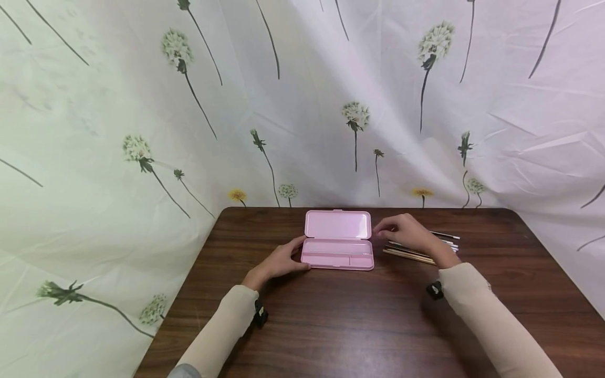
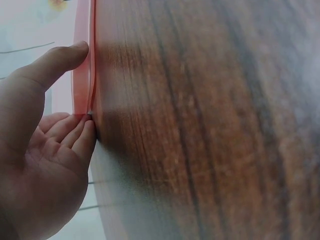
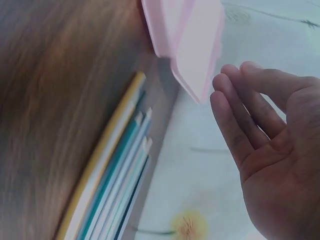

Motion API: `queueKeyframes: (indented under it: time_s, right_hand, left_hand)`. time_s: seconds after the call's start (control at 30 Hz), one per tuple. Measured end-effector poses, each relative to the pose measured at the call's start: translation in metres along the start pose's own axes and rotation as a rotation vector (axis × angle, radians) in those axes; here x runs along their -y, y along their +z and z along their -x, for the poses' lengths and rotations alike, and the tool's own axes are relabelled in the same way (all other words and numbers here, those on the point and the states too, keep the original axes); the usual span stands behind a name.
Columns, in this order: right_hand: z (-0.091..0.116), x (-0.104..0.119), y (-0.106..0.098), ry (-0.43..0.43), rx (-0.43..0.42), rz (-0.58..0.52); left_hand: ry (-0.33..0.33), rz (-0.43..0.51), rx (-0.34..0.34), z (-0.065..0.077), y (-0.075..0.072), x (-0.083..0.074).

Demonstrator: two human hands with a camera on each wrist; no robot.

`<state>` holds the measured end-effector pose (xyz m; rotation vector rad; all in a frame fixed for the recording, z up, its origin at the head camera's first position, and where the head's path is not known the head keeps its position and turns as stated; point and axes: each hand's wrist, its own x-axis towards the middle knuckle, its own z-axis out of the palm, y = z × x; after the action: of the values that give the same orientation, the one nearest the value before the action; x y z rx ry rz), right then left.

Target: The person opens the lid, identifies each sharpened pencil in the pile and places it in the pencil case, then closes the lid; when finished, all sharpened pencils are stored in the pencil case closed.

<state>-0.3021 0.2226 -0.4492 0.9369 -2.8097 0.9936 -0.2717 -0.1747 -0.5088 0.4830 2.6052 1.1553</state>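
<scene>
Left hand [image 2: 50, 155] gripping open pink pencil case [image 1: 331, 224], compartments [image 1: 326, 260] clear only in head view, right hand [image 3: 285, 165] relaxed, empty, near pencils [image 3: 117, 175]

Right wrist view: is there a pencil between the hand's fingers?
No, nothing shows between the fingers of the right hand, and the pencils in that view lie on the table.

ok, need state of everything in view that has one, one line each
Pencil case: open, lid swung back
Pencils: loose, roughly side by side on the table, right of the pencil case
Left hand: rests against the pencil case's left end
Right hand: beside the lid's right end, holding nothing visible
Floral cloth: hanging, creased
</scene>
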Motion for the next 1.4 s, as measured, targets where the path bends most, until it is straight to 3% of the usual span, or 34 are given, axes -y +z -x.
queueKeyframes:
  time_s: [0.37,0.67,0.93,1.17,1.4]
  right_hand:
    - [0.041,-0.01,-0.038,0.121,-0.049,0.055]
    - [0.075,-0.018,-0.055,0.159,-0.085,0.037]
    - [0.102,-0.035,-0.054,0.191,-0.111,0.047]
    - [0.122,-0.049,-0.044,0.28,-0.12,0.015]
    - [0.134,-0.062,-0.033,0.262,-0.155,0.039]
  left_hand:
    - [0.011,-0.008,0.003,0.0,-0.001,0.0]
    - [0.007,-0.005,-0.002,0.002,-0.003,-0.002]
    - [0.003,-0.002,-0.002,0.002,-0.001,-0.001]
    - [0.0,0.001,0.004,0.002,-0.001,-0.001]
    - [0.005,-0.004,-0.003,0.001,-0.001,-0.001]
